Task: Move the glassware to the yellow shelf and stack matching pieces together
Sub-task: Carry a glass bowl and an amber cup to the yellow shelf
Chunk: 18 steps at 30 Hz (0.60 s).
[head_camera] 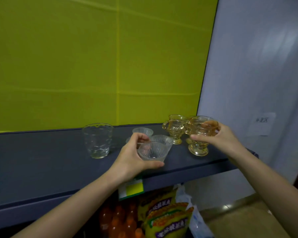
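My left hand [132, 155] grips a clear ribbed glass bowl [153, 151] just above the dark shelf board [41, 160]. Two more ribbed bowls stand behind it, one [163, 140] touching it and one [142, 131] farther back. My right hand [217, 138] holds an amber footed cup [199, 134] whose foot rests on the shelf near its right end. Another amber handled cup [175, 127] stands behind to the left, and a third is mostly hidden behind the held one. A clear dimpled tumbler [98, 140] stands alone to the left.
A yellow-green back panel [93, 57] rises behind the shelf. A pale wall [256, 66] with a paper note [261, 123] lies to the right. Below the shelf are orange bottles [120, 220], yellow snack bags [167, 219] and a price tag [132, 188].
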Each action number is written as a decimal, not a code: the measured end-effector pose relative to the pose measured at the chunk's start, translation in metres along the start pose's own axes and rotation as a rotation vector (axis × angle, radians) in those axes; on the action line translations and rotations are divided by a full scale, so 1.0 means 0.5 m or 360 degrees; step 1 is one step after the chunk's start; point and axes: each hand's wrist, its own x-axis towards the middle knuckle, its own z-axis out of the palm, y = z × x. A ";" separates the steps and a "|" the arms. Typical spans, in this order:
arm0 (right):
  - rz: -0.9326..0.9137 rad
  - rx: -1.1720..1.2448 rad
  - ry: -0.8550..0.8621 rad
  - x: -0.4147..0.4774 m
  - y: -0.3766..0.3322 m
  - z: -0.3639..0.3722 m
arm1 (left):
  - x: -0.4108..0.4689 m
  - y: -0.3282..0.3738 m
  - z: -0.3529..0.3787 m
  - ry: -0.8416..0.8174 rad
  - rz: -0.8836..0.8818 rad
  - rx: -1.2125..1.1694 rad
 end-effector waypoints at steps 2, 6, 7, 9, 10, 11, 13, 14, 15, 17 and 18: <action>-0.0002 0.0021 -0.0027 0.020 0.024 -0.013 | 0.003 0.001 0.023 0.0041 0.0015 0.0071; -0.0019 -0.0028 -0.0079 0.053 0.064 -0.019 | 0.005 -0.008 0.057 0.0148 0.0025 0.0241; -0.0030 -0.0027 -0.0091 0.059 0.070 -0.018 | 0.006 -0.009 0.063 0.0176 0.0032 0.0280; -0.0033 -0.0022 -0.0107 0.068 0.081 -0.013 | 0.007 -0.010 0.073 0.0229 0.0032 0.0343; -0.0039 -0.0008 -0.0111 0.071 0.085 -0.009 | 0.007 -0.010 0.077 0.0252 0.0025 0.0366; -0.0048 0.0016 -0.0111 0.074 0.088 -0.006 | 0.008 -0.010 0.080 0.0271 0.0019 0.0390; -0.0060 0.0068 -0.0097 0.080 0.091 0.002 | 0.010 -0.011 0.082 0.0295 0.0002 0.0435; -0.0065 0.0085 -0.0089 0.082 0.092 0.005 | 0.011 -0.013 0.080 0.0296 -0.0009 0.0448; -0.0079 0.0090 -0.0082 0.082 0.092 0.007 | 0.012 -0.014 0.079 0.0292 -0.0017 0.0458; -0.0109 0.0102 -0.0075 0.085 0.096 0.012 | 0.014 -0.017 0.076 0.0277 -0.0036 0.0509; -0.0118 0.0113 -0.0075 0.085 0.097 0.014 | 0.016 -0.018 0.075 0.0271 -0.0046 0.0540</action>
